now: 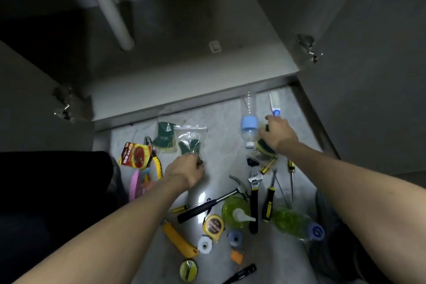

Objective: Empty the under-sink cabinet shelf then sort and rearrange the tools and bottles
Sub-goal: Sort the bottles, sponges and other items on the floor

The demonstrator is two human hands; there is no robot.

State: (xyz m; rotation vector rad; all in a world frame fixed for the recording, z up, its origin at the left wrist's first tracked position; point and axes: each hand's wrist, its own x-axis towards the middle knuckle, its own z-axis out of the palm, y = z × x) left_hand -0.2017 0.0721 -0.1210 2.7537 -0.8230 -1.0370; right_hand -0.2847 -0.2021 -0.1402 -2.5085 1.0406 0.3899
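The cabinet shelf (196, 69) holds only a small white tag (214, 46). On the floor in front lie the tools and bottles. My left hand (184, 172) pinches the lower edge of a clear bag with green scouring pads (190, 139). My right hand (277, 132) grips a stack of yellow-green sponges (265, 146) beside a clear bottle with a blue cap (249, 122). A hammer (212, 203), an adjustable wrench (254, 193), screwdrivers (269, 200), a yellow tape measure (214, 225) and two green bottles (292, 222) lie nearer me.
A white drain pipe (108, 7) hangs into the cabinet at the left. Both doors (368, 76) stand open with hinges showing. A white tube (274, 102) lies by the right door. Pliers and a red packet (138, 153) lie left, a yellow utility knife (178, 241) near me.
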